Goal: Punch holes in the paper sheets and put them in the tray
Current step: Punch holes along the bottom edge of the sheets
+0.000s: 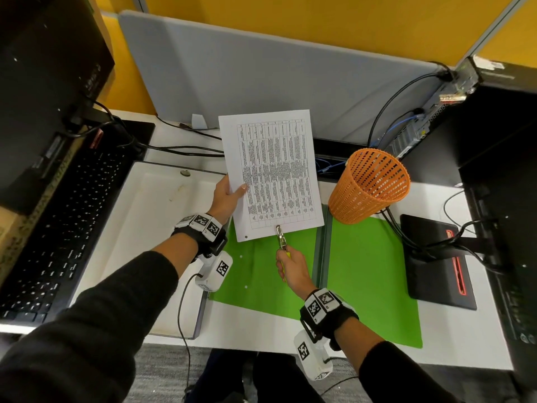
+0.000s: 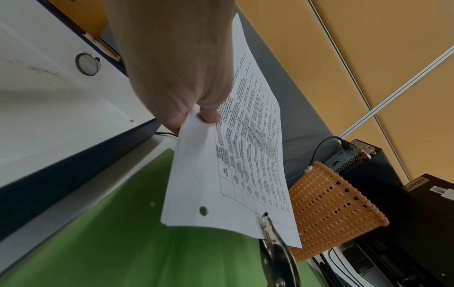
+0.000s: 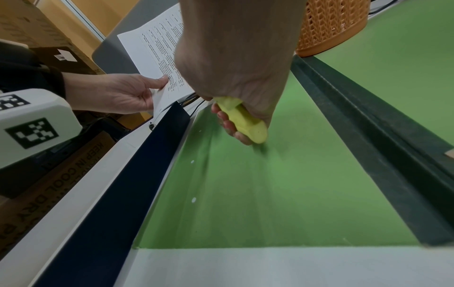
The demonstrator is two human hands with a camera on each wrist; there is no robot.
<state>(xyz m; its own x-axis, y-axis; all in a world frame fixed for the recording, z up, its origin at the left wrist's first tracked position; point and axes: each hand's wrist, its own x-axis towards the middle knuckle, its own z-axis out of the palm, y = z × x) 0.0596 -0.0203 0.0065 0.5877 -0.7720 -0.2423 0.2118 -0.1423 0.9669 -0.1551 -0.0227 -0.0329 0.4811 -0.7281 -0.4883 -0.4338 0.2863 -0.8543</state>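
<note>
1. White desk set in a cubicle, with a grey divider panel along the back and yellow walls behind that.
2. Two green mats lie side by side on the desk, a dark strip between them.
3. Black keyboard on the left, under a black monitor.
4. Orange mesh basket stands at the far edge of the right mat.
5. Black computer tower on the right, cables running from it.
6. Grey carpet below.
</note>
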